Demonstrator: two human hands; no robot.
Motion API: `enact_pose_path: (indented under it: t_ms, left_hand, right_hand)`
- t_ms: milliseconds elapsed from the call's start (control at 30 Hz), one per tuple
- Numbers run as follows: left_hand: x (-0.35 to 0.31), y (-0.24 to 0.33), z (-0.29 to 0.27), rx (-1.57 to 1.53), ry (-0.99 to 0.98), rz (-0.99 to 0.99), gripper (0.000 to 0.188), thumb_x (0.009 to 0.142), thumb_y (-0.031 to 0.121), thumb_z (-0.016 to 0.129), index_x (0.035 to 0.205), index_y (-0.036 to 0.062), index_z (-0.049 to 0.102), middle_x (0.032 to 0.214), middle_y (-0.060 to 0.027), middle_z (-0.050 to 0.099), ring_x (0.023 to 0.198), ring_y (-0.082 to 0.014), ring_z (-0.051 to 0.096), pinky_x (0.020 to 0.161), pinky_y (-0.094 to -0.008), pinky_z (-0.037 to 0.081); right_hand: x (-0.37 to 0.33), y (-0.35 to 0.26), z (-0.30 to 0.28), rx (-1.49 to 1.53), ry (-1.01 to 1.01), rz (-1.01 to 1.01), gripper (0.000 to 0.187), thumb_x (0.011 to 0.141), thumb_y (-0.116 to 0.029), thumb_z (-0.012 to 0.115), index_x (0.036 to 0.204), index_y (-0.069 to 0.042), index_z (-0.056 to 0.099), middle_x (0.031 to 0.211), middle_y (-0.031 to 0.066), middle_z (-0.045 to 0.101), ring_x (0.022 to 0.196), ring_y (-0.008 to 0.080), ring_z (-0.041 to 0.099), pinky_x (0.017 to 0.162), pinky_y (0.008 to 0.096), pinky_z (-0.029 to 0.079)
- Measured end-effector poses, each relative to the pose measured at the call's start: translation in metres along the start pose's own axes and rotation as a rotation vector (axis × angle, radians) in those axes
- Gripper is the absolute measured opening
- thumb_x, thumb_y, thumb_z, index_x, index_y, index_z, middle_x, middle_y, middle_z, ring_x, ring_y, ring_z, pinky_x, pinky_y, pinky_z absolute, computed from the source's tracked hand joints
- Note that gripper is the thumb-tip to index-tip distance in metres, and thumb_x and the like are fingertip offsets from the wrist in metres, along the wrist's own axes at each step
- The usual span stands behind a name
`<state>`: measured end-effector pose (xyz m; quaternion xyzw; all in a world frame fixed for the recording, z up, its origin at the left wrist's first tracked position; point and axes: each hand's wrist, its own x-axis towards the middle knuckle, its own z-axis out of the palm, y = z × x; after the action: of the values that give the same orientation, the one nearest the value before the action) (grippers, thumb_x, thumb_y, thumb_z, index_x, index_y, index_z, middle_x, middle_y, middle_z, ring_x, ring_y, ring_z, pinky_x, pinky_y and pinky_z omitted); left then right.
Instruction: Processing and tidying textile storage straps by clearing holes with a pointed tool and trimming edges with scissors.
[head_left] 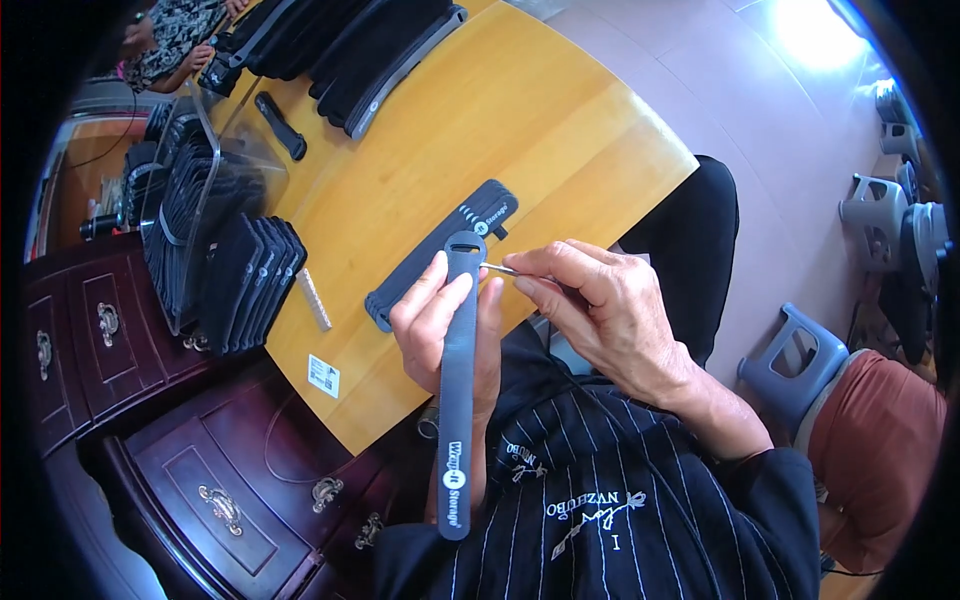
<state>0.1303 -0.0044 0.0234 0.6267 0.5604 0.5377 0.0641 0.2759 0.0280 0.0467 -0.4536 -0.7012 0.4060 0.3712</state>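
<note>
My left hand (437, 325) is closed around a long dark-grey strap (457, 400), which has a slot in its rounded upper end and hangs down toward my lap. Between the thumb and forefinger of my right hand (610, 310) is a thin metal tool (497, 268), its tip touching or very near the strap's edge just below the slot. The tool's exact kind does not show. Just beyond my left hand, a stack of similar grey straps (430, 262) lies on the wooden table (560, 110).
Large bundles of black straps (385, 60) lie at the table's far side, near a single strap (280, 125). A clear plastic bin (215, 150) with more straps stands left. A white label (323, 376) lies near the edge. Another person's hand (197, 58) shows far left; stools (795, 365) stand right.
</note>
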Motion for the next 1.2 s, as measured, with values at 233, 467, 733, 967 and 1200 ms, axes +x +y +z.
enact_pose_path:
  t_ms: [233,467,733,967,1200]
  left_hand:
    - [-0.002,-0.006,-0.004,0.123,0.011,0.074,0.026,0.075,-0.002,0.075,0.096,0.0000,0.060,0.102,-0.0195,0.061,0.089,-0.0259,0.063,0.077,-0.0333,0.055]
    - [0.000,-0.010,-0.010,0.163,-0.038,0.151,0.026,0.074,-0.002,0.076,0.095,-0.0002,0.061,0.102,-0.0204,0.062,0.081,-0.0249,0.064,0.074,-0.0324,0.054]
    - [0.002,-0.009,0.003,0.226,-0.044,0.157,0.020,0.075,-0.003,0.075,0.088,-0.0002,0.061,0.097,-0.0214,0.062,0.079,-0.0270,0.064,0.069,-0.0333,0.054]
    - [-0.002,-0.011,0.012,0.209,-0.041,0.147,0.013,0.078,-0.003,0.072,0.085,-0.0021,0.061,0.090,-0.0233,0.062,0.079,-0.0292,0.066,0.070,-0.0336,0.056]
    - [-0.004,-0.009,0.014,0.245,-0.001,0.155,0.012,0.079,-0.003,0.072,0.084,-0.0025,0.061,0.092,-0.0229,0.062,0.078,-0.0281,0.065,0.069,-0.0329,0.055]
  right_hand:
    - [-0.005,-0.005,0.007,-0.243,0.053,-0.061,0.013,0.087,-0.014,0.062,0.095,-0.003,0.062,0.078,0.0097,0.064,0.068,0.0237,0.064,0.057,0.0283,0.050]
    - [-0.007,0.009,0.016,-0.151,0.108,-0.116,0.015,0.084,-0.006,0.065,0.098,-0.005,0.065,0.076,0.0060,0.063,0.062,0.0158,0.061,0.053,0.0262,0.046]
    - [-0.001,0.009,0.021,0.408,0.037,0.319,0.012,0.087,-0.014,0.062,0.093,-0.003,0.062,0.074,0.0102,0.065,0.067,0.0267,0.065,0.058,0.0294,0.049]
    - [-0.004,0.009,0.030,-0.314,0.200,-0.034,0.010,0.087,-0.010,0.063,0.094,-0.003,0.063,0.083,0.0112,0.067,0.070,0.0217,0.067,0.058,0.0277,0.050]
    - [-0.003,0.015,0.032,-0.051,0.176,0.048,0.011,0.089,-0.016,0.059,0.097,-0.008,0.058,0.082,0.0089,0.065,0.071,0.0260,0.066,0.056,0.0332,0.050]
